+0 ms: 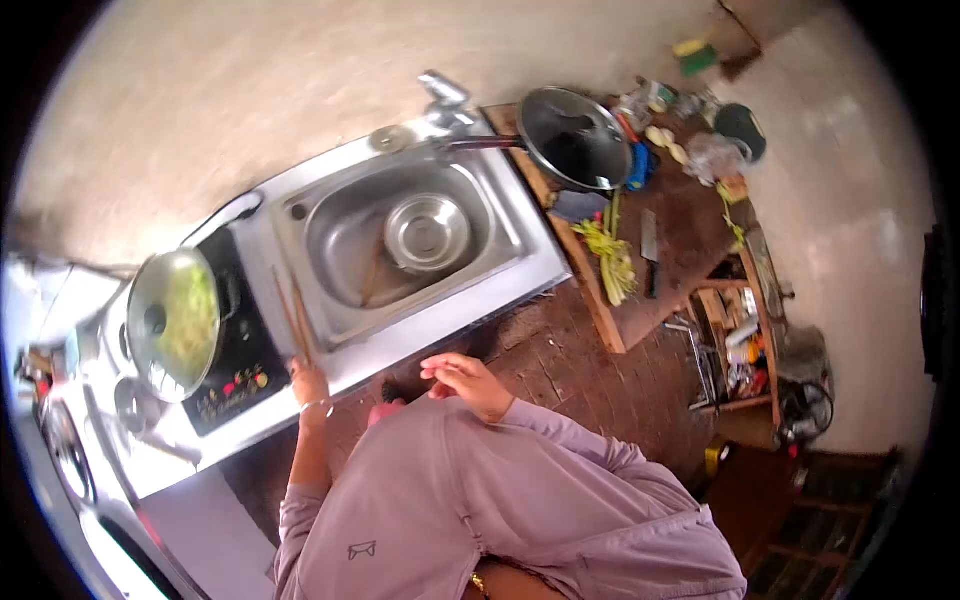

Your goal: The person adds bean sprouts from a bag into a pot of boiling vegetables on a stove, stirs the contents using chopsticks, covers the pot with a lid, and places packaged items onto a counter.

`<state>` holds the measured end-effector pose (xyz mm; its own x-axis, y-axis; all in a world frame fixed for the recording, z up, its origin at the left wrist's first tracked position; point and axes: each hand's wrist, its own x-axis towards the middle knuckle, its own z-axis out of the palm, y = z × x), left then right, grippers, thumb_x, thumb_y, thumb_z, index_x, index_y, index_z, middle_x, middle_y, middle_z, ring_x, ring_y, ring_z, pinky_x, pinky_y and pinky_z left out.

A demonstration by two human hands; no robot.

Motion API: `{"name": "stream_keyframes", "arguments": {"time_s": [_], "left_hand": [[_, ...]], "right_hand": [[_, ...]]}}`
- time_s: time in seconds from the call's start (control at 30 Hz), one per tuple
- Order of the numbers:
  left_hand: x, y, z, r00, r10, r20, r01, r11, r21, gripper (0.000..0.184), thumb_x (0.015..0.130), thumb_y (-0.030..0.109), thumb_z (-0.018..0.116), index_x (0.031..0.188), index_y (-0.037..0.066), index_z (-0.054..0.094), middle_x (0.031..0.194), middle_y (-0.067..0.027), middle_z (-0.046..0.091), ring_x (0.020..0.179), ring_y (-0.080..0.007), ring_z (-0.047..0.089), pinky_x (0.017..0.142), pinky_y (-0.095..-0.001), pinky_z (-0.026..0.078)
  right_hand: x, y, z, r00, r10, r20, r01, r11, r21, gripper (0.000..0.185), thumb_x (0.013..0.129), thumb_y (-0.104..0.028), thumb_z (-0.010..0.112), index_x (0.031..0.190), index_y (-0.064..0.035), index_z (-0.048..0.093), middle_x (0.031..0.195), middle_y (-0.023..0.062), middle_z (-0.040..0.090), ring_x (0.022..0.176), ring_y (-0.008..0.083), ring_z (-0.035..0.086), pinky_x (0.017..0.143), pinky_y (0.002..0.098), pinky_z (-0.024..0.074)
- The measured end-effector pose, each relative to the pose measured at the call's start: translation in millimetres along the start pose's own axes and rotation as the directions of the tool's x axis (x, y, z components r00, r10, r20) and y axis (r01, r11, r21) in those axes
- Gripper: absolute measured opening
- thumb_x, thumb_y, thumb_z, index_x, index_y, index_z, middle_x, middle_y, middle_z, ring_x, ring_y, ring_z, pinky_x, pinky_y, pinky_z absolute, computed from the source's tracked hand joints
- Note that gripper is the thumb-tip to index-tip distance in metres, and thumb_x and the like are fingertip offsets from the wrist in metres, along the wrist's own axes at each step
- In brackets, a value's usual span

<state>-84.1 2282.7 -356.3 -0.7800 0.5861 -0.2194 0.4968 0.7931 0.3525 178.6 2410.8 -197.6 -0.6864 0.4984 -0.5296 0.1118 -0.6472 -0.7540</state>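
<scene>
My left hand (pixel 310 383), with a bangle at the wrist, is closed around the lower ends of a pair of long wooden chopsticks (pixel 297 315). They point away from me over the counter strip between sink and cooktop. Left of them, a pot with a clear glass lid (pixel 170 345) sits on the black induction cooktop (pixel 250 355); green and pale food shows through the lid. My right hand (pixel 467 386) hovers before my torso near the counter's front edge, fingers stretched and slightly bent, holding nothing. A round metal bowl (pixel 428 232) rests in the steel sink (pixel 330 225).
Right of the sink, a wooden table (pixel 690 215) carries a glass-lidded frying pan (pixel 572 135), a cleaver-like knife (pixel 650 245), leafy green stalks (pixel 612 262) and a plastic bag (pixel 712 158). The faucet (pixel 445 95) rises behind the sink. Shelves (pixel 735 340) stand below the table.
</scene>
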Motion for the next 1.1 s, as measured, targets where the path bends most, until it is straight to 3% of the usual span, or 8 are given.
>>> {"name": "stream_keyframes", "arguments": {"time_s": [0.5, 0.57, 0.63, 0.7, 0.83, 0.87, 0.9, 1.1], "left_hand": [[20, 7, 18, 0.984, 0.175, -0.037, -0.158, 0.947, 0.281, 0.029, 0.078, 0.014, 0.047, 0.099, -0.005, 0.05, 0.103, -0.0225, 0.051, 0.095, -0.0376, 0.045, 0.086, -0.0455, 0.036], [-7, 67, -4, 0.988, 0.097, -0.12, -0.074, 0.98, 0.184, 0.028, 0.077, 0.012, 0.049, 0.097, -0.006, 0.051, 0.101, -0.0233, 0.051, 0.097, -0.0377, 0.044, 0.086, -0.0462, 0.036], [-16, 97, -4, 0.934, 0.352, -0.056, -0.34, 0.927, 0.157, 0.025, 0.077, 0.008, 0.048, 0.098, -0.005, 0.052, 0.095, -0.0218, 0.053, 0.083, -0.0338, 0.054, 0.073, -0.0435, 0.045], [-20, 136, 13, 0.94, 0.3, 0.165, -0.262, 0.941, -0.215, 0.024, 0.078, 0.005, 0.046, 0.099, -0.005, 0.052, 0.088, -0.0186, 0.054, 0.059, -0.026, 0.057, 0.054, -0.0353, 0.049], [-45, 226, 58, 0.665, 0.659, 0.353, -0.527, 0.748, -0.404, 0.02, 0.079, 0.005, 0.046, 0.094, -0.006, 0.053, 0.081, -0.0147, 0.054, 0.048, -0.0188, 0.053, 0.043, -0.0269, 0.046], [-62, 253, 59, 0.547, 0.687, 0.478, -0.506, 0.726, -0.465, 0.019, 0.079, 0.007, 0.047, 0.092, -0.005, 0.054, 0.081, -0.0155, 0.055, 0.057, -0.0229, 0.056, 0.048, -0.0298, 0.046], [-51, 259, 89, 0.279, 0.875, 0.395, -0.82, 0.432, -0.376, 0.021, 0.078, 0.01, 0.047, 0.093, -0.003, 0.054, 0.081, -0.0169, 0.055, 0.068, -0.0287, 0.056, 0.059, -0.0345, 0.046], [-166, 424, 101, -0.273, 0.847, 0.455, -0.866, -0.011, -0.5, 0.022, 0.077, 0.011, 0.049, 0.096, 0.002, 0.055, 0.083, -0.0172, 0.056, 0.075, -0.0323, 0.056, 0.068, -0.0385, 0.045]], "right_hand": [[-26, -37, -168, 0.975, -0.199, -0.094, 0.203, 0.979, 0.03, 0.023, 0.088, -0.019, 0.045, 0.105, -0.0064, 0.053, 0.089, 0.0032, 0.056, 0.065, 0.0086, 0.056, 0.058, 0.0214, 0.045], [-41, -29, -192, 0.957, -0.225, -0.185, 0.239, 0.969, 0.055, 0.022, 0.087, -0.016, 0.045, 0.104, -0.0054, 0.053, 0.088, 0.0036, 0.057, 0.059, 0.009, 0.055, 0.053, 0.0215, 0.045], [-57, -16, -215, 0.94, -0.264, -0.216, 0.268, 0.963, -0.012, 0.022, 0.088, -0.012, 0.042, 0.106, -0.0048, 0.052, 0.09, 0.0019, 0.056, 0.06, 0.0076, 0.052, 0.053, 0.0209, 0.0436], [-78, -9, -225, 0.924, -0.238, -0.298, 0.258, 0.966, 0.029, 0.025, 0.085, -0.004, 0.04, 0.107, -0.0042, 0.051, 0.089, 0.0032, 0.056, 0.054, 0.0074, 0.048, 0.05, 0.0214, 0.0421], [-121, 24, -225, 0.793, -0.266, -0.548, 0.391, 0.912, 0.123, 0.032, 0.079, -0.002, 0.042, 0.11, -0.0049, 0.049, 0.086, 0.0033, 0.055, 0.056, 0.0071, 0.047, 0.049, 0.0224, 0.0416], [-134, 39, -221, 0.725, -0.275, -0.631, 0.454, 0.88, 0.138, 0.033, 0.078, -0.001, 0.043, 0.11, -0.0053, 0.05, 0.086, 0.0026, 0.055, 0.061, 0.0072, 0.048, 0.052, 0.0224, 0.0422], [-149, 55, -218, 0.654, -0.281, -0.702, 0.515, 0.845, 0.141, 0.034, 0.076, 0.0, 0.044, 0.109, -0.0057, 0.05, 0.087, 0.0019, 0.055, 0.066, 0.0073, 0.05, 0.055, 0.0224, 0.0427], [-260, 148, -203, 0.282, -0.178, -0.943, 0.527, 0.85, -0.003, 0.045, 0.071, 0.0, 0.054, 0.114, -0.0126, 0.051, 0.095, 0.0018, 0.053, 0.085, 0.0101, 0.05, 0.074, 0.0247, 0.0435]]}}
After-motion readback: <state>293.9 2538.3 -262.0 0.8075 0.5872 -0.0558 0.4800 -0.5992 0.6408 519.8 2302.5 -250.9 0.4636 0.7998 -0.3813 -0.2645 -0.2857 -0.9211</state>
